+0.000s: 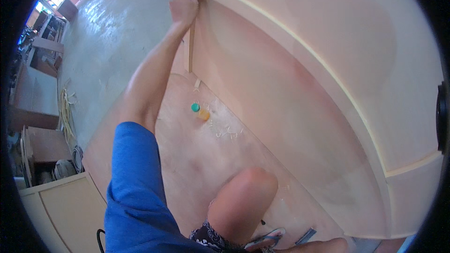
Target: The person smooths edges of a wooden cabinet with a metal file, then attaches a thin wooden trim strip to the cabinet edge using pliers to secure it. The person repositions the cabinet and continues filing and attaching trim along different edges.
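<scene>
Here, the left fingers (180,0) clasp a pale pinkish, curve-edged wooden panel (281,98).

The head fisheye looks down, near the pale panel (272,107).

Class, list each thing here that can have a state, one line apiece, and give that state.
Wooden panel: appears raised on edge
Left hand: closed on the panel's corner
Green-capped bottle: apparently closed
Wood shavings: curled, scattered
Grey cable or hose: coiled
Yellow strips: loosely bundled
Knee: bent
</scene>
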The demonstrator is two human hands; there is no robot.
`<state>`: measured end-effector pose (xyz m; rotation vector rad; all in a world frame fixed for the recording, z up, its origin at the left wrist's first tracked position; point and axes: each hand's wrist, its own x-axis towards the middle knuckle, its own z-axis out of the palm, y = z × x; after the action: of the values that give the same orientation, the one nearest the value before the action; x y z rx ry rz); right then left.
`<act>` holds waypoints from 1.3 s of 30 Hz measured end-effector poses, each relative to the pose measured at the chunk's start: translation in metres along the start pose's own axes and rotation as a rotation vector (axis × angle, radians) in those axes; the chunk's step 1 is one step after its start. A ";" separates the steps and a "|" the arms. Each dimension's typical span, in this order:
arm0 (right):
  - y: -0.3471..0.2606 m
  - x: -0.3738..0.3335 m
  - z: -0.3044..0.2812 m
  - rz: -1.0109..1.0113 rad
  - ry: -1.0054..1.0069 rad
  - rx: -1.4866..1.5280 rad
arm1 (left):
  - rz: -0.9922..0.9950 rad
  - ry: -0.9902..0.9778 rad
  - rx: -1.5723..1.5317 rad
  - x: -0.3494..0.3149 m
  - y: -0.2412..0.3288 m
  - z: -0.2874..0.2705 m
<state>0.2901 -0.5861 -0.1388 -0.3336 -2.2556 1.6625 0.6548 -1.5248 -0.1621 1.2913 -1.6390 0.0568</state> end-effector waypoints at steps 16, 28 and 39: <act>-0.272 -0.045 0.088 -0.648 -0.252 -0.158 | 0.008 -0.330 -0.061 0.014 -0.026 -0.007; -0.445 -0.306 0.375 -2.391 -0.651 -0.643 | -0.233 -0.293 -0.339 -0.006 -0.013 -0.046; -0.507 -0.599 0.663 -3.039 -1.357 -0.761 | -0.606 -0.129 -0.914 -0.121 0.057 -0.022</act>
<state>0.5866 -1.5413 0.0956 -3.1650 0.6532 1.2146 0.6171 -1.4031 -0.2082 0.9949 -1.0663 -1.0373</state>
